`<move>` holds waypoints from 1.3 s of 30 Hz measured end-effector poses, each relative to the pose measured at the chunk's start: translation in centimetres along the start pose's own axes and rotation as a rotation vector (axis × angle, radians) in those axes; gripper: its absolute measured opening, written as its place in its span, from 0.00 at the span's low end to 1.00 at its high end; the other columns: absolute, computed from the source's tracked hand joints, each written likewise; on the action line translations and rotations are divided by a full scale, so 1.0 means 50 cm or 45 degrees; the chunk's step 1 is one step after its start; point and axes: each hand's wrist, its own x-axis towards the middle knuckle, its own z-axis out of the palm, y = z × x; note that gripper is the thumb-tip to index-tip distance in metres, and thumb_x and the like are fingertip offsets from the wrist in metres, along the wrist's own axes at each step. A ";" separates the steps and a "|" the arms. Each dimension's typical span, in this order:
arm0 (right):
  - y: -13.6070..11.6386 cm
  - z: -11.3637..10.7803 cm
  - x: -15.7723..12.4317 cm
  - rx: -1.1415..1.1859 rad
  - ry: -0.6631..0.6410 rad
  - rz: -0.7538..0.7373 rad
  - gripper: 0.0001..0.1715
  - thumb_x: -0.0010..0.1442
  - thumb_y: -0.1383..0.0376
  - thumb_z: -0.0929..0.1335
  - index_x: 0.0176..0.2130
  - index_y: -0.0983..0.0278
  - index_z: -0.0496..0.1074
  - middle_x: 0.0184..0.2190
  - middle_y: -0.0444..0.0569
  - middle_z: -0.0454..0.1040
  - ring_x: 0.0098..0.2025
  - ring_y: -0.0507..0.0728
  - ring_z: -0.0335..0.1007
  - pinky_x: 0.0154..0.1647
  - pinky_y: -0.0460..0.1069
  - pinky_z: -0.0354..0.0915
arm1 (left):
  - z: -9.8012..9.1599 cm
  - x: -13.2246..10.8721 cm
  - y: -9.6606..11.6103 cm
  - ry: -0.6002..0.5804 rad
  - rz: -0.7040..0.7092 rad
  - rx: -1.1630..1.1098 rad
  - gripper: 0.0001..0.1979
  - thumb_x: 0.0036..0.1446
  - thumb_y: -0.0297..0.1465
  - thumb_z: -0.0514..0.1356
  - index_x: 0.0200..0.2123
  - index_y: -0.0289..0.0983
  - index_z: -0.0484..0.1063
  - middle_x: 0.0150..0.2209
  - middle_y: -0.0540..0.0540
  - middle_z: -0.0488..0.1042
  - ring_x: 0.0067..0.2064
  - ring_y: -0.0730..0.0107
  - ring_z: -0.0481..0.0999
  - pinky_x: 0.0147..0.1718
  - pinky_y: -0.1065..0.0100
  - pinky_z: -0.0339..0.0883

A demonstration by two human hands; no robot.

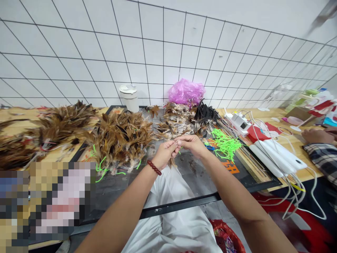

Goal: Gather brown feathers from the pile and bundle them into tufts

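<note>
My left hand (165, 154) and my right hand (191, 144) meet above the dark mat (189, 175), fingers pinched together on a small bunch of brown feathers (173, 161) that hangs below them. A bit of green cord shows between the fingers. A red bead bracelet (154, 168) circles my left wrist. A heap of brown feathers (118, 138) lies just left of my hands, and a pile of speckled and black feathers (184, 121) lies behind them.
More brown feathers (44, 133) cover the left of the table. Neon green cords (226, 144) lie right of my hands. A white cup (129, 97), a pink bag (186, 92), white devices with cables (276, 156) and another person's hand (317, 136) are nearby.
</note>
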 end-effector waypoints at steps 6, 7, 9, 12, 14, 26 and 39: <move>-0.002 0.012 -0.002 0.059 0.113 -0.038 0.14 0.44 0.57 0.75 0.27 0.65 0.75 0.20 0.43 0.72 0.24 0.49 0.67 0.28 0.47 0.65 | 0.003 -0.001 -0.003 -0.034 -0.044 -0.056 0.17 0.44 0.40 0.67 0.26 0.31 0.70 0.19 0.52 0.63 0.18 0.84 0.57 0.16 0.78 0.44; -0.003 0.016 -0.002 0.069 0.138 -0.057 0.14 0.44 0.57 0.75 0.26 0.66 0.75 0.19 0.42 0.71 0.23 0.49 0.66 0.27 0.46 0.64 | 0.003 -0.001 -0.004 -0.032 -0.049 -0.072 0.16 0.44 0.39 0.66 0.27 0.31 0.70 0.19 0.52 0.63 0.18 0.84 0.58 0.16 0.78 0.46; -0.003 0.022 -0.002 0.090 0.161 -0.075 0.14 0.45 0.57 0.74 0.26 0.66 0.74 0.18 0.41 0.69 0.21 0.49 0.66 0.26 0.46 0.64 | 0.002 -0.001 -0.005 -0.042 -0.073 -0.103 0.16 0.45 0.39 0.66 0.28 0.31 0.69 0.20 0.52 0.63 0.19 0.83 0.59 0.17 0.78 0.48; 0.000 0.027 -0.003 0.098 0.173 -0.085 0.14 0.46 0.57 0.74 0.26 0.65 0.73 0.18 0.41 0.69 0.21 0.49 0.66 0.26 0.46 0.64 | -0.002 -0.003 -0.003 -0.083 -0.147 -0.138 0.16 0.46 0.39 0.66 0.28 0.31 0.69 0.20 0.52 0.63 0.19 0.83 0.59 0.17 0.78 0.48; 0.002 0.028 -0.003 0.079 0.192 -0.091 0.14 0.45 0.57 0.74 0.27 0.65 0.74 0.19 0.41 0.70 0.22 0.49 0.66 0.27 0.46 0.64 | -0.004 -0.004 0.000 -0.103 -0.197 -0.163 0.16 0.46 0.38 0.66 0.28 0.31 0.68 0.21 0.52 0.62 0.19 0.84 0.59 0.17 0.78 0.47; 0.006 -0.009 -0.003 -1.036 0.071 -0.403 0.12 0.57 0.62 0.67 0.40 0.63 0.75 0.29 0.46 0.72 0.32 0.52 0.65 0.35 0.47 0.59 | -0.023 0.007 0.007 0.235 -0.098 0.022 0.12 0.50 0.36 0.61 0.23 0.34 0.64 0.17 0.56 0.57 0.15 0.85 0.49 0.14 0.77 0.39; -0.038 -0.026 -0.019 -1.208 -0.092 -0.814 0.12 0.61 0.67 0.62 0.37 0.63 0.74 0.32 0.50 0.71 0.36 0.53 0.66 0.39 0.48 0.60 | -0.014 -0.005 0.005 -0.112 -0.156 0.562 0.12 0.50 0.34 0.59 0.19 0.34 0.69 0.16 0.52 0.60 0.18 0.79 0.54 0.18 0.74 0.44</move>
